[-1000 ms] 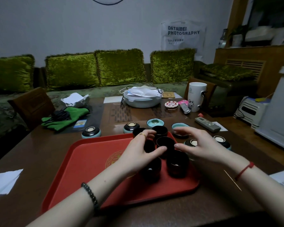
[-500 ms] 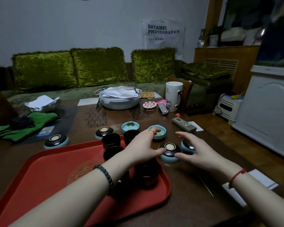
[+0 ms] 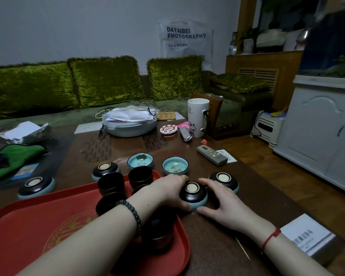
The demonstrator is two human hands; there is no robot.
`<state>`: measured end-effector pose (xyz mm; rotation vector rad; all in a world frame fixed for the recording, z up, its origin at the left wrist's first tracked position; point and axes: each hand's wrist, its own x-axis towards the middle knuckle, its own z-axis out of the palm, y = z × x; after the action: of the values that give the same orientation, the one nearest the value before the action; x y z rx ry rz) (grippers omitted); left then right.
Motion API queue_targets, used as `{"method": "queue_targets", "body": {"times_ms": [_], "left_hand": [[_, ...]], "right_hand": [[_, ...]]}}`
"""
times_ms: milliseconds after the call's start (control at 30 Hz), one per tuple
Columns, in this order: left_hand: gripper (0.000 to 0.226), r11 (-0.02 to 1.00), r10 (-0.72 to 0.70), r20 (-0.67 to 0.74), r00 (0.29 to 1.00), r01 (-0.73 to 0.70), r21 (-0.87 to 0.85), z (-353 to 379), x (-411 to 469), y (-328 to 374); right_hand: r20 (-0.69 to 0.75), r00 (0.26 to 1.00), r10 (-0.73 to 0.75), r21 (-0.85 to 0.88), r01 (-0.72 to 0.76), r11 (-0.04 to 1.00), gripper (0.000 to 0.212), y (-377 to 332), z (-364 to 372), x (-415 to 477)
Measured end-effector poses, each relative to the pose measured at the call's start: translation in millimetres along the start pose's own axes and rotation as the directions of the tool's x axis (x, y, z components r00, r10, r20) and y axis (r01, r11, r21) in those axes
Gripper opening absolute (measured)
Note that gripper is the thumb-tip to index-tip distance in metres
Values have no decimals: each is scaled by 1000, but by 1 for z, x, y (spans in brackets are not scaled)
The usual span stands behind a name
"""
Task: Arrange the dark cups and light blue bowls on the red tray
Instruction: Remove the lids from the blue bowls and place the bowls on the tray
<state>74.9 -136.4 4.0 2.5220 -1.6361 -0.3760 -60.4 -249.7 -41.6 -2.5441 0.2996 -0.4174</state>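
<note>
A red tray (image 3: 28, 226) lies at the near left of the table with several dark cups (image 3: 111, 183) standing along its right side. An upturned light blue bowl (image 3: 193, 194) sits on the table just right of the tray. My left hand (image 3: 167, 192) cups its left side and my right hand (image 3: 223, 204) its right side, fingers touching it. Another upturned bowl (image 3: 224, 181) sits behind my right hand. Two bowls stand upright beyond the tray, one (image 3: 140, 161) left and one (image 3: 175, 166) right. Two more upturned bowls (image 3: 105, 170) (image 3: 36, 186) lie to the left.
A remote control (image 3: 211, 155) and a white mug (image 3: 197, 117) stand at the far right of the table. A grey lidded dish (image 3: 129, 124) with masks on it sits at the back. A booklet (image 3: 309, 236) lies near my right wrist, a green cloth (image 3: 14, 158) at left.
Both hands left the dark cups on the tray and moved right onto the upturned bowl beside it. The view has turned to the right.
</note>
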Motion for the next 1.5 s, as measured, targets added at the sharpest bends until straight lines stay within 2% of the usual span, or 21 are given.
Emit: {"method": "queue_targets", "body": {"times_ms": [133,300,500,767,1000,1100,1233,1367,1500], "left_hand": [[78,999,18,13,1000,-19,35,2,5,0],[82,999,41,-17,999,-41,20,3,5,-1],[97,996,58,-103,993,-65,-64,2,2,-3],[90,922,118,-312,943,-220,-317,-15,-25,-8],[73,774,11,-428,904,-279,-568,-29,-75,-29],[69,696,-67,-502,862,-320,-643,-32,-97,-41],[64,560,-161,-547,821,-380,-736,-29,-123,-61],[63,554,-244,-564,789,-364,-749,-24,-149,-87],[63,574,-306,-578,757,-338,-746,-23,-174,-111]], "right_hand": [[-40,999,-7,31,8,999,71,0,5,3],[-78,997,24,157,-11,988,72,1,7,3],[-151,988,32,247,6,969,72,-3,-1,1],[-253,964,-82,310,161,937,79,-40,-33,5],[-258,956,-141,378,235,896,71,-94,-33,18],[-203,978,-56,507,154,848,69,-116,-26,25],[-17,1000,-16,655,23,755,72,-147,-6,40],[56,997,-43,677,-6,736,86,-178,17,54],[52,995,-89,621,38,783,87,-201,36,67]]}}
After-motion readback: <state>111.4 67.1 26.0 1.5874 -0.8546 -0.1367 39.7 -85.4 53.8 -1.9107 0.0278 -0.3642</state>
